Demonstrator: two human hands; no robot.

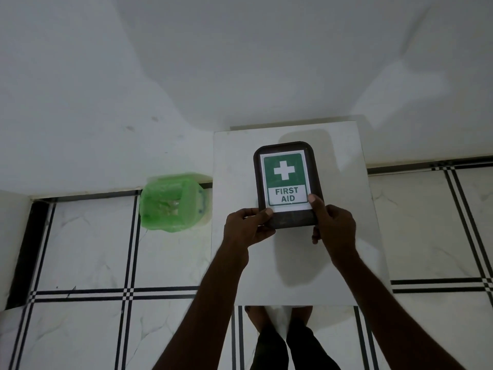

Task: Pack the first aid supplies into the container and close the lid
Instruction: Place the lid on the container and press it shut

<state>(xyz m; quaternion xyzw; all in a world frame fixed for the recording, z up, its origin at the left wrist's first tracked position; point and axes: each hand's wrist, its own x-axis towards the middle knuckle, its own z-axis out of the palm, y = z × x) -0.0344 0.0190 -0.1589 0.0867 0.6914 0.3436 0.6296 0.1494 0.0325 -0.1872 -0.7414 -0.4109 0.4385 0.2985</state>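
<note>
Count from where I stand: 1 lid [288, 182], dark rim, 1 green-and-white FIRST AID label [285, 180] on it. 2 hands on it: left hand [246, 228] gripping the near left corner, right hand [334, 227] gripping the near right corner, thumbs on top. 1 white table [301, 265] under the grip. 1 bin [173, 202], green bag liner, on the floor well left of the grip. 2 bare feet [277, 315] on the floor, below the grip, part hidden by the table edge. Can't tell if a container sits under the lid. No loose supplies seen.
</note>
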